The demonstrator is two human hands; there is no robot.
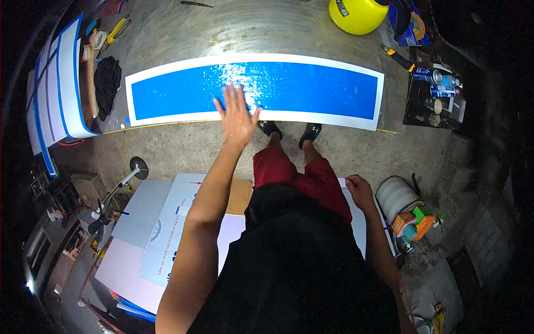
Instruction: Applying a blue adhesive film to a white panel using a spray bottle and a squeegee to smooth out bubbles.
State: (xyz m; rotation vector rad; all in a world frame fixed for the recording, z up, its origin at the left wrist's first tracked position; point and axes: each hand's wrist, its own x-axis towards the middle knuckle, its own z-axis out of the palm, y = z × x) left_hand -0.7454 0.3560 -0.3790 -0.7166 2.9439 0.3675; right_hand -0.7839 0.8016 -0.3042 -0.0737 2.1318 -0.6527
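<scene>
A long white-bordered panel with a glossy blue face (311,92) lies across the near edge of the table. My left hand (239,119) rests palm down on its near part, left of the middle, with the fingers spread flat. Nothing is held in that hand. Strong light glares off the blue surface just beyond the fingertips, where small bumps or drops show. My right hand (360,192) hangs low at my right side, beside my dark red shorts, with its fingers curled in. What the curled fingers hold, if anything, is hidden.
A black cloth (107,86) and a rolled blue-and-white sheet (69,78) are left of the panel. A yellow helmet (359,15) sits at the far right, with spray cans (427,75) nearer. Behind me are stacked boards (139,214), a fan (100,220) and a bucket (397,195).
</scene>
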